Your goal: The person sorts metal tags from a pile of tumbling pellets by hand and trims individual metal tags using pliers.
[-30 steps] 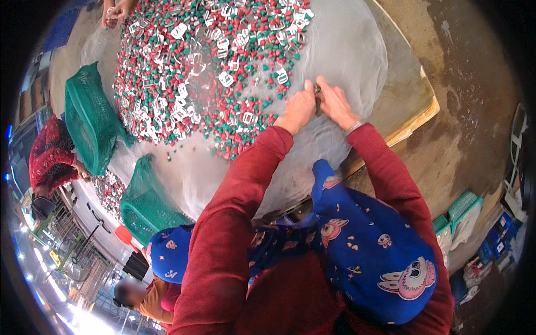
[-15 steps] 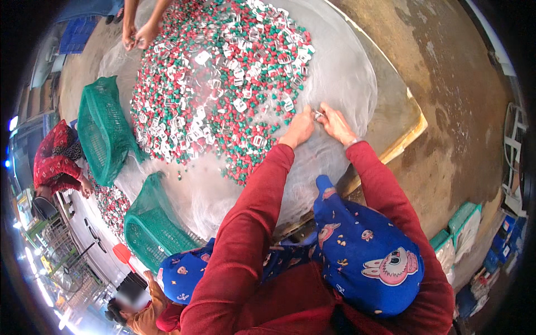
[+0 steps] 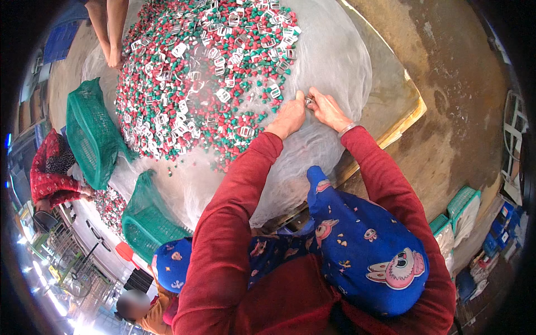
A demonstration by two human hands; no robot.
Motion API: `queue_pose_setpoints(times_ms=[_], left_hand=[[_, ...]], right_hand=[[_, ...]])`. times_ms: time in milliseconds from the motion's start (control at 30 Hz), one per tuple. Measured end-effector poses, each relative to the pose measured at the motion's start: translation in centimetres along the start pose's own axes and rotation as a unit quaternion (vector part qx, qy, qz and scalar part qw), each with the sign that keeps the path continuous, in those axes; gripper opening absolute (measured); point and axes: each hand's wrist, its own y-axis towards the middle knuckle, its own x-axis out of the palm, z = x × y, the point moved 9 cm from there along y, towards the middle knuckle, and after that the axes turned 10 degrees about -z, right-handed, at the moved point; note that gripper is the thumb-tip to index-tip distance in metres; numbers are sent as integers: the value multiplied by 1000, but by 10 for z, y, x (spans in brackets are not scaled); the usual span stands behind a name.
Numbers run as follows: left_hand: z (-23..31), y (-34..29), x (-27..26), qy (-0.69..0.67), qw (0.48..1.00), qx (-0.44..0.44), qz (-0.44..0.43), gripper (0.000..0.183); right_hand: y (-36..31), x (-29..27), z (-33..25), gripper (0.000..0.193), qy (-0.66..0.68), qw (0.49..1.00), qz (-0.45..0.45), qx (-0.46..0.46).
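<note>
A heap of red, green and white pieces is filling the upper middle of the frame, and to its right your left hand and right hand are pinching a small shiny piece between their fingertips. It is probably feeling light, stiff and slightly slippery, so holding its edges is likely suiting it best. Your fingers are covering too much for telling its long axis or pointing direction.

The person's two bare hands are holding one small silvery piece; four green plastic baskets are showing, two on each side.
</note>
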Motion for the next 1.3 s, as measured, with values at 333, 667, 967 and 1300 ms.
queue_pose_setpoints(times_ms=[333, 667, 967, 1300], left_hand=[[12, 21, 9, 71, 997, 8, 0, 24], [13, 7, -1, 78, 995, 45, 38, 19], [-25, -185, -101, -476, 870, -129, 13, 25], [-82, -210, -102, -315, 924, -118, 184, 23]], right_hand=[[11, -7, 16, 26, -151, 988, 13, 27], [-5, -9, 24, 25, -34, 994, 102, -8], [-31, -10, -80, 23, 473, 871, -133, 23], [47, 27, -204, 16, 638, 729, -248, 2]])
